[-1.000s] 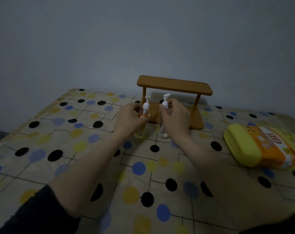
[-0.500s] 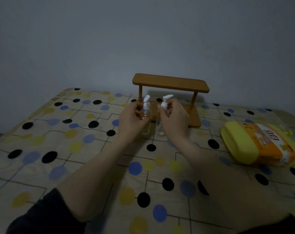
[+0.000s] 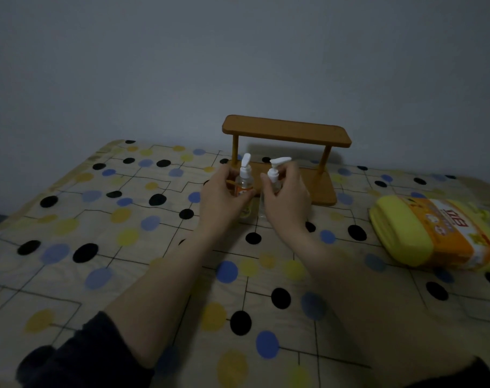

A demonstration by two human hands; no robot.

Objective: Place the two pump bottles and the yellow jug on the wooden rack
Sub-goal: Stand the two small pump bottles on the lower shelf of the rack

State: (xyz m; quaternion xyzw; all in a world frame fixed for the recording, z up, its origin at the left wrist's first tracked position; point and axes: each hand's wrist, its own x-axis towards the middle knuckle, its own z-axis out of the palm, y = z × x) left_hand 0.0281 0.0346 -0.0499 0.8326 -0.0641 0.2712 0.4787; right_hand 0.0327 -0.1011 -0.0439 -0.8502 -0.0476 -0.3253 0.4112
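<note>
The left hand (image 3: pixel 224 196) grips an orange-labelled pump bottle (image 3: pixel 243 186) and the right hand (image 3: pixel 287 196) a clear pump bottle (image 3: pixel 273 182), both just before the wooden rack (image 3: pixel 287 133), where a pump could snag its top shelf, while the yellow jug (image 3: pixel 431 232) lies on the tabletop (image 3: pixel 98 219).

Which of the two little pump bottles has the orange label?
The pump bottle in the left hand, call it the orange-label bottle. The clear bottle in the right hand shows no coloured label.
</note>
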